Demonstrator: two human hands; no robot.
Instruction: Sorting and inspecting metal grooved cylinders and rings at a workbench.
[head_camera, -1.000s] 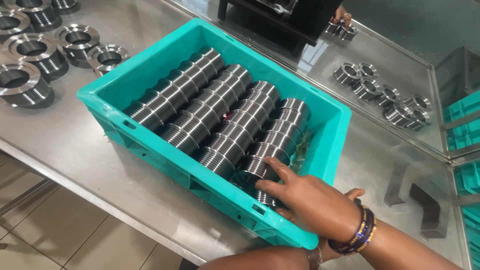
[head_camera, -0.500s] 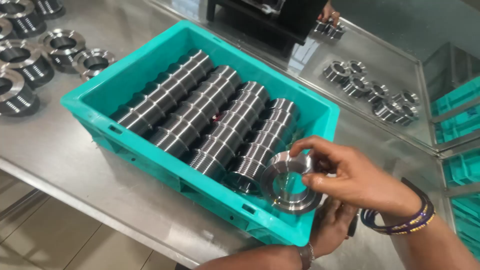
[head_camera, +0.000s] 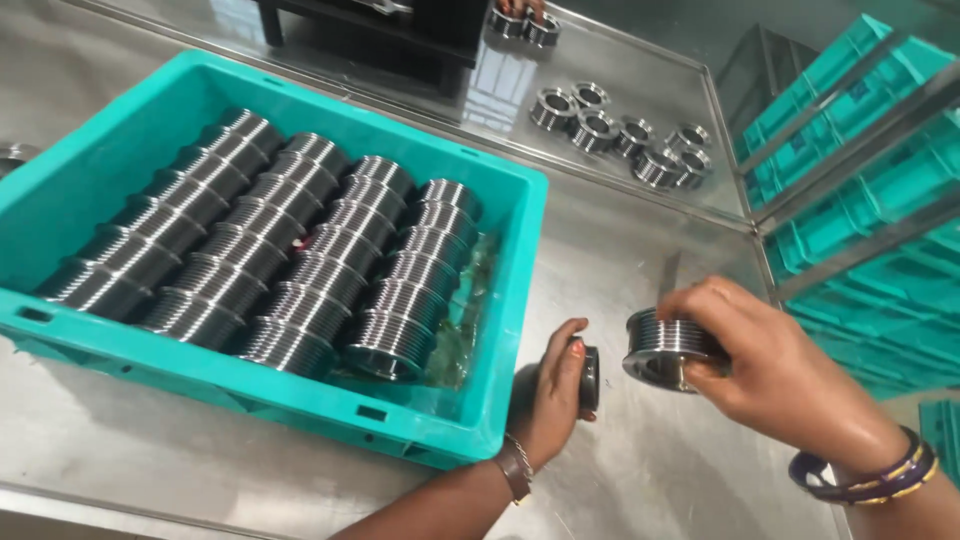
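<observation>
Fingers of my right hand are wrapped around a grooved steel pulley, gripping it by its ribbed rim and holding it just above the steel table, at about four o'clock from the teal crate. My left hand sits just beside it at nine o'clock, curled loosely around a small dark round part that stands on edge on the table; I cannot tell how firmly it is pinched. The two hands are near each other but not touching.

Inside the crate lie four rows of matching grooved pulleys, packed side by side on their rims, running from seven o'clock toward one o'clock. A strip at the crate's right side, next to the last row, holds only crumpled clear plastic.

Farther off at one o'clock, a loose cluster of shiny ring-shaped parts sits on the table. At three o'clock, stacked teal crates fill a metal rack. Another person's hand shows at twelve o'clock, over two more rings.
</observation>
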